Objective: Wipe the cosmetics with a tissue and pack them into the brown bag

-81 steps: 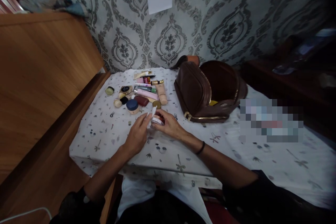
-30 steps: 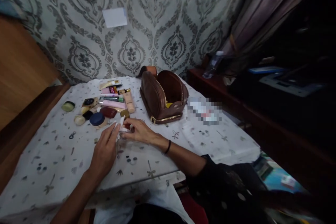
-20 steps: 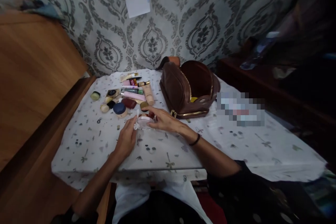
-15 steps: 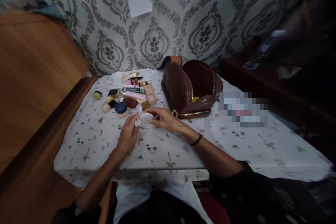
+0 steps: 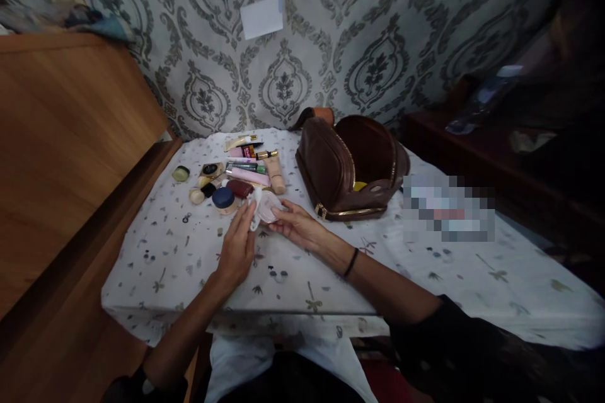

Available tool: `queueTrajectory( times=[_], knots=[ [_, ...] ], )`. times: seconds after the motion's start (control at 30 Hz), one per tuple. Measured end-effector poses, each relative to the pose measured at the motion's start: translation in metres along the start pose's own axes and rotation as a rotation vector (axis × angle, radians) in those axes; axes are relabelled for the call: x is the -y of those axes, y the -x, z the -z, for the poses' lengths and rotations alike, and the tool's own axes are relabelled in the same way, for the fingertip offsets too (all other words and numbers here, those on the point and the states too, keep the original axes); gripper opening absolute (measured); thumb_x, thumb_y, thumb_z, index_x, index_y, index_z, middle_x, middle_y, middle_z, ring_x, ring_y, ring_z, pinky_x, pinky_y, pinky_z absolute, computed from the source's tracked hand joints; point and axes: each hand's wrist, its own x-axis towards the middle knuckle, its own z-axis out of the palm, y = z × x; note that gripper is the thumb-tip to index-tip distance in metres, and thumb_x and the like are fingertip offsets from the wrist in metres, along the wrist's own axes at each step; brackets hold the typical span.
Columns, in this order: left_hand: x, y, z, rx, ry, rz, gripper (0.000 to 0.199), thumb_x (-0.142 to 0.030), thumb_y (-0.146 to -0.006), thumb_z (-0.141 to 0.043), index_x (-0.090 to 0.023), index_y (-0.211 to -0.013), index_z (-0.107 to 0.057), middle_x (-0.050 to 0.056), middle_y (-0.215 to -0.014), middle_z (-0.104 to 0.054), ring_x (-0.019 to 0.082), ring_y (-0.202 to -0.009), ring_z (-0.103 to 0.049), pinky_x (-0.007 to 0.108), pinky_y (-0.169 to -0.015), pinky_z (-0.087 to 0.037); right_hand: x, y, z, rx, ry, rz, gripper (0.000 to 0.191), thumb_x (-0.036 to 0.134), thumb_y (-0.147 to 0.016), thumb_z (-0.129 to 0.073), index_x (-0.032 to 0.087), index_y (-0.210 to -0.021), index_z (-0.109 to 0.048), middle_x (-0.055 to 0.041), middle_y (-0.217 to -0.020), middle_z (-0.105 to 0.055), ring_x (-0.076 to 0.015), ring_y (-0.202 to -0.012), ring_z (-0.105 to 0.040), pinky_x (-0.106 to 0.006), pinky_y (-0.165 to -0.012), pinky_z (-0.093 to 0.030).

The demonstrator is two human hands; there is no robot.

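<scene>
Cloth-covered table [image 5: 179,271]: white with a scattered print, lies beneath all the handling.
Brown bag [image 5: 325,170]: stands at 2 o'clock from the held case, unzipped and gaping, showing something yellow [image 5: 359,186] inside.
Makeup [image 5: 249,175]: lies loosely bunched at 11 o'clock, mostly tubes and small pots, with a blue-lidded jar [image 5: 224,199] at 9 o'clock.
Right hand [image 5: 302,228]: reaches in from 4 o'clock, gripping the round case at its right edge, thumb against the face; holds lower on it than half a second ago.
Left hand [image 5: 236,252]: reaches in from 7 o'clock, fingers closed on the tissue; direct touch on the case hard to tell.
Round case [image 5: 270,208]: sits between both hands, just tipped over, pale face now turned into view, reddish part hidden; seemingly leaves this face exposed to the tissue.
Tissue [image 5: 255,221]: white, crumpled, bunched at the case's 8 o'clock edge.
</scene>
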Motion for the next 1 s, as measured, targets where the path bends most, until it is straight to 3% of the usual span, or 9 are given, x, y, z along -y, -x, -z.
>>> queueTrajectory(
  times=[0.13,0.27,0.4,0.53,0.73,0.83,1.0],
  knots=[
    [-0.003,0.001,-0.007,-0.007,-0.106,-0.193,0.063,-0.001,-0.096,-0.030,-0.022,-0.155,-0.027,0.015,-0.155,-0.041,0.023,-0.147,-0.035,0.046,-0.117,-0.039,-0.004,0.000,-0.005,0.009,-0.149,-0.060,0.032,0.016,-0.071,-0.084,0.022,-0.092,-0.061,0.0019,-0.084,-0.072,-0.0115,-0.074,-0.068,-0.025,-0.076,-0.059],
    [-0.011,-0.002,-0.009,0.023,-0.220,-0.399,0.061,0.003,-0.095,-0.028,-0.013,-0.154,-0.028,0.018,-0.150,-0.048,0.026,-0.151,-0.025,0.049,-0.116,-0.041,0.000,0.000,-0.008,0.034,-0.236,-0.144,0.011,0.027,-0.088,-0.070,0.018,-0.091,-0.065,-0.0007,-0.082,-0.072,-0.0108,-0.067,-0.064,-0.021,-0.061,-0.056],
    [-0.020,-0.003,-0.006,0.068,-0.286,-0.558,0.046,-0.003,-0.097,-0.038,-0.005,-0.143,-0.043,0.020,-0.144,-0.054,0.030,-0.150,-0.024,0.048,-0.113,-0.047,0.005,0.004,-0.003,0.093,-0.421,-0.265,0.027,0.042,-0.092,-0.065,0.015,-0.097,-0.066,0.0009,-0.077,-0.070,-0.0059,-0.058,-0.059,-0.012,-0.049,-0.047],
    [-0.018,0.000,-0.002,0.112,-0.252,-0.655,0.038,-0.005,-0.098,-0.043,-0.005,-0.134,-0.052,0.017,-0.136,-0.062,0.030,-0.149,-0.028,0.047,-0.109,-0.052,0.005,0.008,0.001,0.136,-0.463,-0.359,0.036,0.049,-0.088,-0.067,0.013,-0.089,-0.066,0.0003,-0.067,-0.066,-0.0085,-0.053,-0.058,-0.017,-0.047,-0.047],
    [-0.015,0.001,0.001,-0.006,-0.075,-0.586,0.043,-0.005,-0.098,-0.042,-0.012,-0.140,-0.049,0.018,-0.123,-0.066,0.028,-0.135,-0.051,0.047,-0.101,-0.056,0.007,0.011,-0.007,0.048,-0.404,-0.272,0.035,0.050,-0.085,-0.067,0.017,-0.075,-0.061,0.0025,-0.061,-0.064,-0.0103,-0.052,-0.058,-0.019,-0.047,-0.045],
    [-0.018,-0.006,0.005,-0.063,-0.017,-0.555,0.050,-0.002,-0.096,-0.041,-0.015,-0.144,-0.046,0.017,-0.122,-0.065,0.025,-0.128,-0.056,0.044,-0.102,-0.054,0.007,0.016,-0.010,0.153,-0.358,-0.293,0.031,0.046,-0.083,-0.070,0.017,-0.080,-0.062,0.0017,-0.068,-0.068,-0.0113,-0.059,-0.062,-0.023,-0.058,-0.051],
    [-0.018,-0.017,0.010,-0.128,-0.035,-0.482,0.053,-0.005,-0.096,-0.039,-0.019,-0.147,-0.043,0.016,-0.126,-0.061,0.025,-0.124,-0.057,0.044,-0.102,-0.052,0.004,0.017,-0.007,0.373,-0.215,-0.287,0.034,0.050,-0.080,-0.071,0.018,-0.090,-0.064,-0.0006,-0.075,-0.071,-0.0209,-0.075,-0.068,-0.042,-0.075,-0.055]
  ],
)
